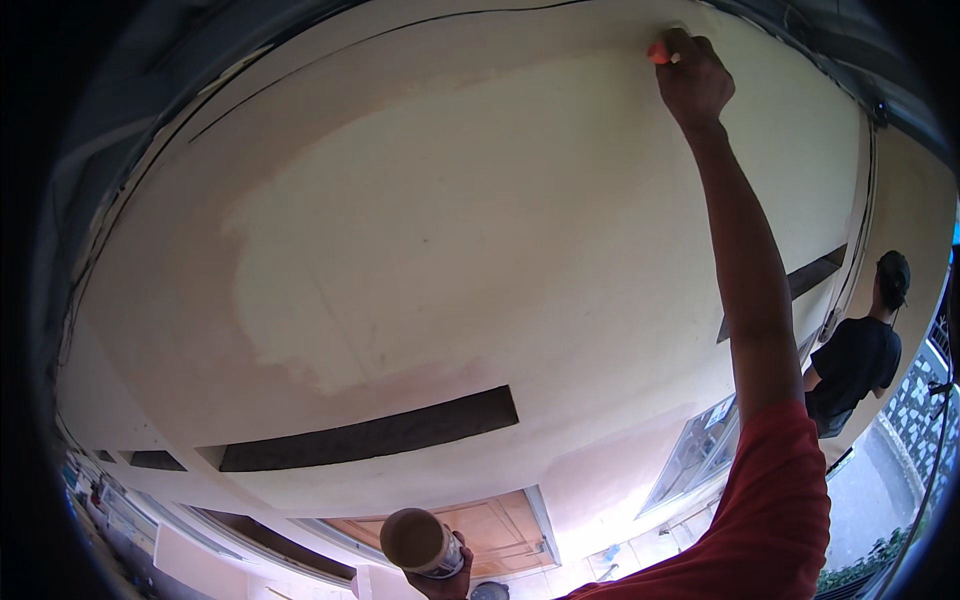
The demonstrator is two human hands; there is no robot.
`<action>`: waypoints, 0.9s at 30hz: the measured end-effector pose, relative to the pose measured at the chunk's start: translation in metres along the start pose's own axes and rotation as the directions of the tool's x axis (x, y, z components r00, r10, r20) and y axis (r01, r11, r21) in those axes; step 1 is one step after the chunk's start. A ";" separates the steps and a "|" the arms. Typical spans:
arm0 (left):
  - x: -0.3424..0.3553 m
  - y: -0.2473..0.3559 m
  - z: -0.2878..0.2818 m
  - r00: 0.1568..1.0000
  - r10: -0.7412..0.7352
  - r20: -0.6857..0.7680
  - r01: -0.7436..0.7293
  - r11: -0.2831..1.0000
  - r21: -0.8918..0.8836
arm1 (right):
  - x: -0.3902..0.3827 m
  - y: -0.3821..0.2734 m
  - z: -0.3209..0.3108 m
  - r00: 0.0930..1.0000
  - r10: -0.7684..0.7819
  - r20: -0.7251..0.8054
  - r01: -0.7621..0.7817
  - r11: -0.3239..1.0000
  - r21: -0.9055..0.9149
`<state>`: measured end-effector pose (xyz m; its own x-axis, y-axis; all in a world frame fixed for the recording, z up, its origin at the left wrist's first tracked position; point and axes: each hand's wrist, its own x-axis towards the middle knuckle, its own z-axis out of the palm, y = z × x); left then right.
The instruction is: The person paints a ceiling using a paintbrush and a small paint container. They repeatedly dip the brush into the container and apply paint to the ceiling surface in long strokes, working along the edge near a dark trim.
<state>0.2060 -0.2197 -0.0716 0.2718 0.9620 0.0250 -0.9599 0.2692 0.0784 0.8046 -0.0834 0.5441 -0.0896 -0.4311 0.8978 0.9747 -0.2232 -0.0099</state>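
Observation:
My right arm, in a red sleeve, reaches high up the wall (430,200). My right hand (695,85) is closed around a paintbrush with an orange-red handle (657,53). Most of the brush is hidden by the fingers, and its tip is near the top of the wall. Pale cream paint covers a large patch of the wall, with a pinkish older coat around its left and lower edges. Low in the middle, my left hand (452,580) is wrapped around an open paint tub (418,543), whose inside looks brownish.
Dark slot openings (370,435) cut into the wall above a wooden door (480,530). A window (690,455) is lower right. Another person (858,360) in a dark shirt and cap stands at the right. A thin cable (400,25) runs along the wall's top.

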 end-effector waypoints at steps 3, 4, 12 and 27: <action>0.000 -0.004 0.001 1.000 -0.018 -0.003 0.018 1.000 -0.024 | -0.011 -0.065 -0.020 0.997 -0.072 0.021 0.067 0.984 0.165; 0.002 -0.003 0.000 1.000 -0.023 -0.004 0.022 1.000 -0.017 | -0.015 -0.076 -0.023 0.993 -0.120 0.002 0.116 0.966 0.232; 0.000 -0.010 -0.002 0.999 -0.042 -0.001 0.042 0.998 -0.039 | 0.008 -0.043 -0.044 0.855 0.342 0.390 -0.453 0.126 0.883; 0.005 -0.012 -0.001 0.996 -0.088 0.014 0.088 0.995 -0.035 | 0.025 0.199 0.003 0.634 0.683 0.362 -0.564 0.088 0.821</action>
<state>0.2189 -0.2177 -0.0734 0.3559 0.9340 0.0315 -0.9340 0.3544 0.0454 0.9970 -0.1361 0.5660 0.6831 -0.1096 0.7220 0.3047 0.9413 -0.1453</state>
